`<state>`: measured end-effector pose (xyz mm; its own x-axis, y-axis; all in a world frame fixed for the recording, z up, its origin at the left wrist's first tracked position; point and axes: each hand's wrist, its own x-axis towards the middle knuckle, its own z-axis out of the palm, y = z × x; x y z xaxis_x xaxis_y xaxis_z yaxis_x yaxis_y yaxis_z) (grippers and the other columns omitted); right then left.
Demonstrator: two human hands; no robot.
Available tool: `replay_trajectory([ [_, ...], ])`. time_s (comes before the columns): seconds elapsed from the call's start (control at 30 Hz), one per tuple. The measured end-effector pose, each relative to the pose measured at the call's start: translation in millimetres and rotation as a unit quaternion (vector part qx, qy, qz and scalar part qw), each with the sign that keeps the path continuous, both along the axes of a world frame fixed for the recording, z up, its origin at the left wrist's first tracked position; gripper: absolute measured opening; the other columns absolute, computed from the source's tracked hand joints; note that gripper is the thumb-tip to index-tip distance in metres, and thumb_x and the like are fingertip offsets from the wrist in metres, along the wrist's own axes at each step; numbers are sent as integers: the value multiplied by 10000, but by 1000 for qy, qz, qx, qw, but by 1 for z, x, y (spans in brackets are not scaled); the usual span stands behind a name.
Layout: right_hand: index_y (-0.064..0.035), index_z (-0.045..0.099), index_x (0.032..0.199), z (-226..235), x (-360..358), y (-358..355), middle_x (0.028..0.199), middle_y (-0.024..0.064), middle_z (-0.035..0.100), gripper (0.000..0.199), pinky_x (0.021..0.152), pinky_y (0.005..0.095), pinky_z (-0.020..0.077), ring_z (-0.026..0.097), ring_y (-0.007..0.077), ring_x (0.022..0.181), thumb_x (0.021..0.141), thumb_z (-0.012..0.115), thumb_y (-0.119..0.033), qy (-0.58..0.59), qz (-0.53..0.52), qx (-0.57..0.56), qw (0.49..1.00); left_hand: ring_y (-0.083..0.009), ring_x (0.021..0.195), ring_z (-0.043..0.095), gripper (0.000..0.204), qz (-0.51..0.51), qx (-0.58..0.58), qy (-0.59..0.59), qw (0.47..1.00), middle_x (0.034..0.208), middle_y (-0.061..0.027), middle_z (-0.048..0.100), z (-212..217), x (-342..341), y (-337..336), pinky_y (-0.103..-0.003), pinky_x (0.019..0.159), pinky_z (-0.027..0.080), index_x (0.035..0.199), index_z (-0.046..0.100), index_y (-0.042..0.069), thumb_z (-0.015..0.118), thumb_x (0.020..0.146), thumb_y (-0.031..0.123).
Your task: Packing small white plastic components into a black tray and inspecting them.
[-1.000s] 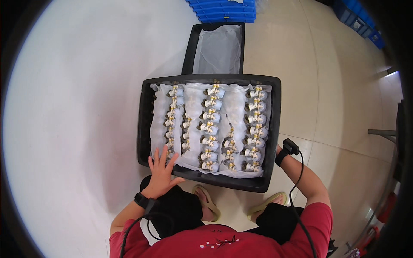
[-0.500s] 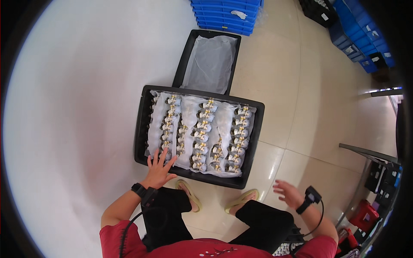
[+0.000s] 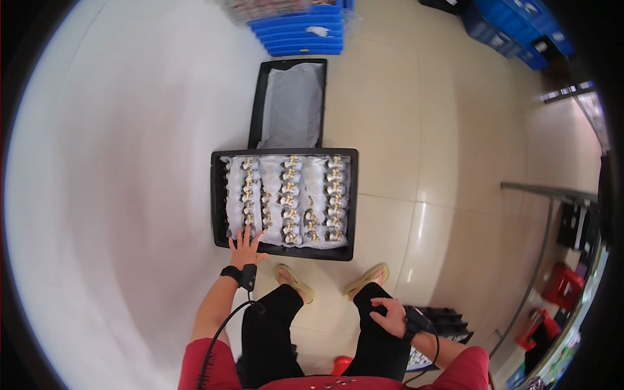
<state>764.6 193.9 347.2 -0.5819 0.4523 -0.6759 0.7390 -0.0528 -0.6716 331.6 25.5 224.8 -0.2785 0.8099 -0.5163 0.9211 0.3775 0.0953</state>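
A black tray (image 3: 218, 195) lies on the tiled floor in front of my feet. It is lined with white padding and holds several rows of small brass-coloured fittings (image 3: 290, 195). My left hand (image 3: 246, 247) rests flat with spread fingers on the tray's near left corner and holds nothing. My right hand (image 3: 390, 316) lies on my right thigh, fingers loosely apart, empty. Both wrists wear a black band with a cable.
A second black tray (image 3: 256, 104) lined with white sheet stands just behind the first one. Stacked blue crates (image 3: 302, 36) are at the far end, more blue crates (image 3: 513, 39) at the far right. A black crate (image 3: 448, 322) sits by my right side.
My right hand has drawn back from beside the tray's right corner to my right thigh. My left hand stays on the tray's near left corner. The view has risen away from the tray.
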Motion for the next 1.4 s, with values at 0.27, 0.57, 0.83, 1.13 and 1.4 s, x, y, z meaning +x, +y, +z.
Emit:
replay_trajectory([
  [0.27, -61, 598, 1015, -12, 70, -20, 884, 111, 645, 361, 737, 342, 482, 616, 259, 839, 752, 535, -300, 3, -74, 5, 997, -480, 1254, 198, 792, 197, -126, -81, 969, 1426, -224, 114, 68, 174, 58, -614, 957, 231, 1400, 143, 206, 518, 775, 518],
  [0.57, -121, 634, 975, 98, 180, -27, 909, 85, 651, 353, 751, 349, 466, 617, 239, 842, 738, 511, -352, -79, -192, -8, 978, -220, 1049, 510, 498, 54, -226, -446, 864, 1176, -160, 521, 262, 354, 128, -314, 908, 383, 1274, 401, 5, 520, 870, 269],
  [0.83, -85, 657, 865, 142, 309, -38, 791, 124, 649, 286, 695, 352, 482, 622, 229, 745, 716, 560, -309, -125, -460, -71, 876, -188, 867, 562, 512, 25, -312, -225, 923, 1099, -90, 554, 293, 300, 125, -307, 651, 445, 1283, 398, 21, 517, 861, 286],
  [1.13, -90, 653, 845, 262, 304, -80, 761, 158, 629, 234, 676, 381, 486, 612, 277, 748, 679, 540, -210, -165, -597, 108, 777, -150, 744, 554, 467, -38, -244, -326, 912, 991, -36, 571, 344, 331, 167, -266, 518, 368, 1231, 453, 78, 535, 837, 315],
  [1.4, -30, 625, 891, 327, 199, -221, 789, 152, 636, 318, 672, 364, 480, 613, 263, 743, 624, 572, -195, -117, -469, 101, 870, -155, 784, 564, 470, -115, -282, -379, 874, 971, -91, 584, 368, 253, 118, -275, 668, 463, 1189, 475, -7, 564, 827, 279],
])
